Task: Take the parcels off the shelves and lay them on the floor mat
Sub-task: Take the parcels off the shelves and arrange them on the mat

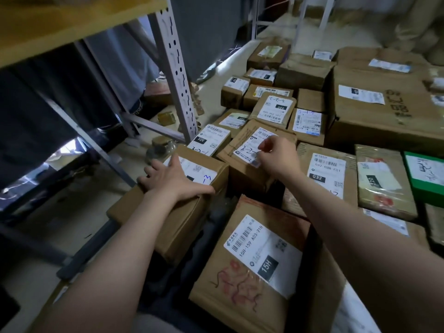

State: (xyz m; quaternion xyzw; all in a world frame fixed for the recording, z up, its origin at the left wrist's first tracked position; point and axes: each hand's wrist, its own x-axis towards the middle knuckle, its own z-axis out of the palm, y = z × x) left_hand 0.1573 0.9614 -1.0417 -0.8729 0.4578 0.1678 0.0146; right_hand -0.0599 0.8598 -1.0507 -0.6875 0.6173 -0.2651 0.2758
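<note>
Resting left fingers flat atop parcel, right fingers touching neighbouring parcel

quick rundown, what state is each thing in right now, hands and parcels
left hand, spread flat on the blue-marked box
blue-marked box, closed, label up, under the left hand
right hand, fingers curled on a label; grip unclear
labelled box, closed, label up, right hand on it
15H parcel, closed, lying label up, untouched
green box, closed, at the right edge
large carton, closed, label up
</note>
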